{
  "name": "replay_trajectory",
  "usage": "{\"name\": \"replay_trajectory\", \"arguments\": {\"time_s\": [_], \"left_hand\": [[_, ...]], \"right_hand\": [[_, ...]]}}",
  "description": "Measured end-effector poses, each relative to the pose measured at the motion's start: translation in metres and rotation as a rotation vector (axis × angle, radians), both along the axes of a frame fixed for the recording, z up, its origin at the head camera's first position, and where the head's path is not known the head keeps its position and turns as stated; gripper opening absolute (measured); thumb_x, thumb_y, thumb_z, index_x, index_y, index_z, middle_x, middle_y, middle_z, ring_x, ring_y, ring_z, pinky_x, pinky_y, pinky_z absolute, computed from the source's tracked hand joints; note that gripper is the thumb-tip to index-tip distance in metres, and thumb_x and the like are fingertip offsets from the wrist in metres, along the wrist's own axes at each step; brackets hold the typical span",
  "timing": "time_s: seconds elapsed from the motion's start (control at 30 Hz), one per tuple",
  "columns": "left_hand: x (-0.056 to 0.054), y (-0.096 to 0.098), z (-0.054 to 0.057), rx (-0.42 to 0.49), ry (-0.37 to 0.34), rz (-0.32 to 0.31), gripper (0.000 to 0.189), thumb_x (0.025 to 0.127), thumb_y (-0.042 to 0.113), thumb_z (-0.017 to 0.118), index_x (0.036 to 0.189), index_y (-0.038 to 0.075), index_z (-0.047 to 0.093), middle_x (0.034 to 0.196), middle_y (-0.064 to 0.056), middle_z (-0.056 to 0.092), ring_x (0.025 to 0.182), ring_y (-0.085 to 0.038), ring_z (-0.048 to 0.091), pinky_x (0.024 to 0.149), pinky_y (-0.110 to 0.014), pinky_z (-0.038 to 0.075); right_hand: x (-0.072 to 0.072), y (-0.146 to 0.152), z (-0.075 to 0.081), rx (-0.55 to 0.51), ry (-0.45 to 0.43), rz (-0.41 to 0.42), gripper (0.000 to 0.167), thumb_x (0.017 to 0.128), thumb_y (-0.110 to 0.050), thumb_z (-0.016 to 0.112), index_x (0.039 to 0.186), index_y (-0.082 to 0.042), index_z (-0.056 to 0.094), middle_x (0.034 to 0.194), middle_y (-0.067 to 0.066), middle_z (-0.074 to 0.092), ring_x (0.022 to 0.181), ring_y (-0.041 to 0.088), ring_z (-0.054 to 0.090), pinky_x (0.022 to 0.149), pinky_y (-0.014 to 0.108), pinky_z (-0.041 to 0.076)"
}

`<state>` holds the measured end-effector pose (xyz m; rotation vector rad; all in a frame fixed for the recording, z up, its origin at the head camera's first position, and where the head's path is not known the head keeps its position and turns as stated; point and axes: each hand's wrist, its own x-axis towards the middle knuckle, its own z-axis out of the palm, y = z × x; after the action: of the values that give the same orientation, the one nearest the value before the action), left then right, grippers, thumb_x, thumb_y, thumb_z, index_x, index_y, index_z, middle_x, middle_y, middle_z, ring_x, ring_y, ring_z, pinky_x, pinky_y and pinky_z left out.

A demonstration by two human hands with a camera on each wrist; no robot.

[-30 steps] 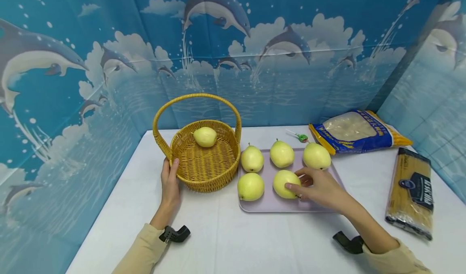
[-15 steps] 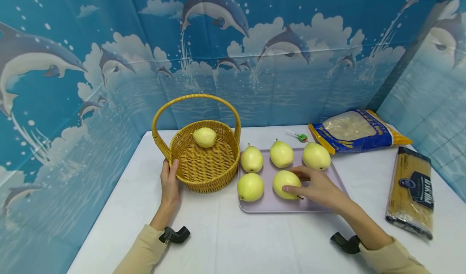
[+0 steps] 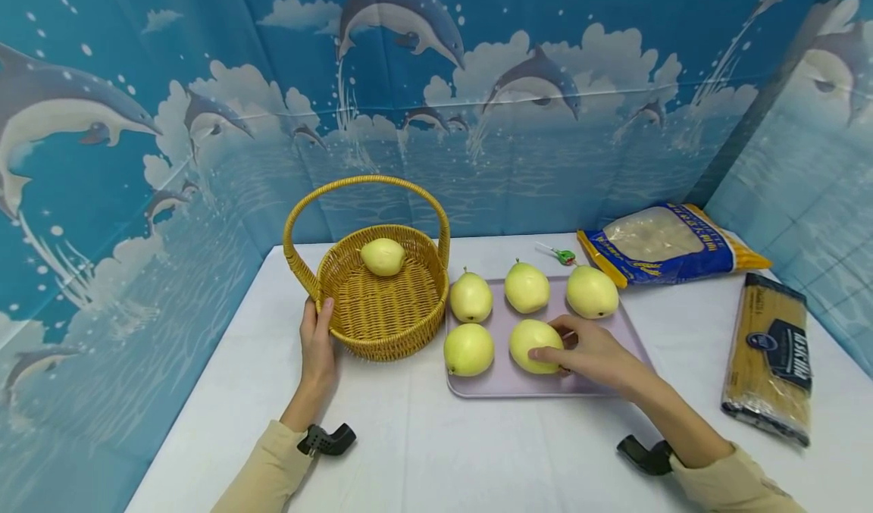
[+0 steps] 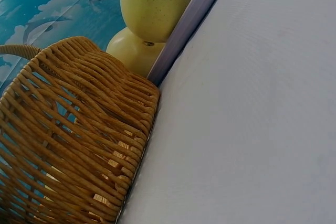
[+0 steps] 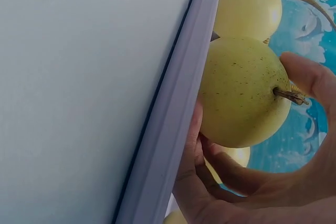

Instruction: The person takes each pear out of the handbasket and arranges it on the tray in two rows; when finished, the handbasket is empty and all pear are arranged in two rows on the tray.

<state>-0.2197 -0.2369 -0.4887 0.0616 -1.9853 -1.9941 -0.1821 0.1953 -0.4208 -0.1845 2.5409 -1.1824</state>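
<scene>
My left hand (image 3: 318, 350) grips the left side of a wicker basket (image 3: 389, 348), its thumb at the rim by the foot of the tall handle. One yellow-green pear (image 3: 383, 257) lies inside the basket, toward the back. My right hand (image 3: 592, 350) holds the front middle pear (image 3: 533, 345) on a lilac tray (image 3: 491, 389). In the right wrist view, thumb and fingers curve around that pear (image 5: 244, 90), whose stem points toward the hand. The left wrist view shows the basket wall (image 4: 79, 124) beside the tray, but not the left hand.
Several other pears stand on the tray, among them a front left pear (image 3: 469, 350) and a back right pear (image 3: 592, 292). Behind lies a small green-and-red item (image 3: 564, 257). To the right are a blue-and-yellow bag (image 3: 671, 244) and a noodle pack (image 3: 769, 361).
My right hand has shifted slightly left and its fingers have settled around the front middle pear, which turned a little. The left hand and basket stay practically where they were.
</scene>
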Motion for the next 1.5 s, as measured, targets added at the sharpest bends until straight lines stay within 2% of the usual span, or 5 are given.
{"name": "replay_trajectory", "arguments": {"time_s": [0.1,0.37,0.77,1.17,1.5], "left_hand": [[0.0005,-0.0001,-0.0001,0.001,-0.003,0.002,0.06,0.112,0.047,0.045,0.159,0.01,0.036,0.15,-0.021,0.046,0.139,-0.034,0.046,0.117,-0.036,0.036],[0.0003,-0.0003,-0.0003,-0.006,-0.004,0.004,0.06,0.112,0.046,0.045,0.158,0.009,0.037,0.148,-0.023,0.046,0.137,-0.035,0.046,0.114,-0.035,0.036],[-0.0001,-0.0004,0.0003,-0.001,-0.002,0.007,0.06,0.111,0.046,0.046,0.159,0.01,0.037,0.149,-0.023,0.046,0.138,-0.035,0.046,0.116,-0.036,0.035],[0.0018,-0.0002,0.0004,0.009,-0.002,0.008,0.06,0.111,0.045,0.046,0.159,0.01,0.036,0.15,-0.022,0.046,0.138,-0.034,0.047,0.118,-0.04,0.034],[0.0006,0.0001,0.0004,0.001,-0.006,0.008,0.06,0.111,0.046,0.045,0.159,0.01,0.036,0.15,-0.022,0.046,0.138,-0.033,0.047,0.117,-0.038,0.035]], "right_hand": [[0.0008,-0.0016,-0.0008,0.004,-0.002,-0.01,0.079,0.093,-0.052,0.077,0.145,0.002,0.052,0.12,0.014,0.067,0.088,0.02,0.068,0.082,0.036,0.054],[0.0009,-0.0048,-0.0027,0.015,0.07,-0.025,0.082,0.093,-0.056,0.075,0.151,-0.003,0.051,0.138,0.016,0.063,0.124,0.032,0.059,0.099,0.05,0.05],[0.0016,-0.009,-0.0024,-0.085,-0.064,-0.084,0.077,0.095,-0.053,0.074,0.147,-0.001,0.054,0.117,0.015,0.063,0.082,0.021,0.062,0.074,0.034,0.056],[0.0018,-0.0083,-0.002,-0.165,-0.104,-0.088,0.067,0.097,-0.043,0.074,0.145,-0.002,0.051,0.12,0.018,0.055,0.081,0.022,0.068,0.074,0.036,0.061],[0.0049,-0.0058,0.0049,-0.069,-0.049,-0.079,0.069,0.098,-0.049,0.072,0.142,0.001,0.053,0.122,0.019,0.063,0.089,0.019,0.068,0.077,0.035,0.06]]}}
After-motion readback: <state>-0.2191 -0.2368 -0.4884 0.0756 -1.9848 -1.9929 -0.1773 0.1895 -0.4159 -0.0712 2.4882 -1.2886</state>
